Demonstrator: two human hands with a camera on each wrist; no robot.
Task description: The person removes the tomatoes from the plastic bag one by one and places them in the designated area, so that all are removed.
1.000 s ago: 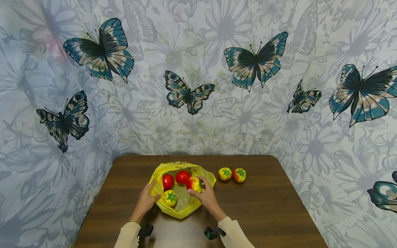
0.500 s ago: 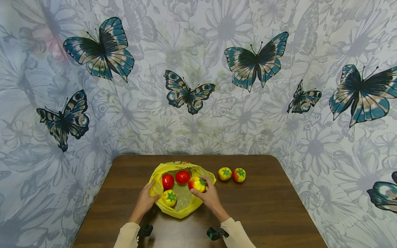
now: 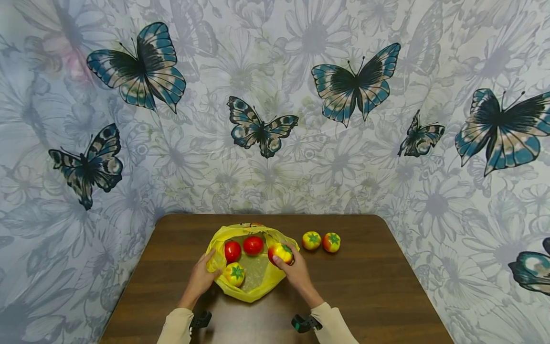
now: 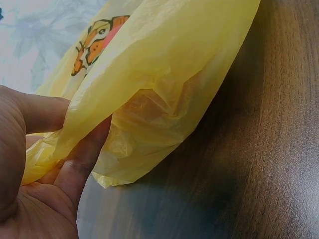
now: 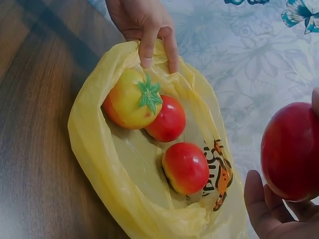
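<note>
Since the earlier frame, the right hand [image 3: 296,270] and the red-and-yellow tomato [image 3: 280,254] it carries have shifted to the right, from above the opening of the yellow bag [image 3: 253,295] to its right rim; the bag and the left hand [image 3: 201,278] show no evident displacement. The right hand grips the tomato, thumb on the near side and fingers round the far side; the right wrist view presents the fruit's red face. Contact between this fruit and the rim cannot be determined. The left hand pinches the left rim, the thin film lying between thumb and fingers. The bag sits on the bench [image 3: 369,291], mouth open and facing upward. Contents noted: a left red tomato [image 3: 233,251], a rear red tomato [image 3: 253,245] and a yellow tomato [image 3: 235,275] with a green star-shaped top, the last nearest the person. An orange-and-black print [image 5: 224,174] marks the bag's wall. Outside, right of the bag, a yellow-green tomato [image 3: 311,241] and a red-yellow tomato [image 3: 332,243] lie side by side, green tops showing. Each wrist bears a black device beside a cream sleeve. Behind the bench stands wallpaper [image 3: 275,186] with flowers and blue-black butterflies.
</note>
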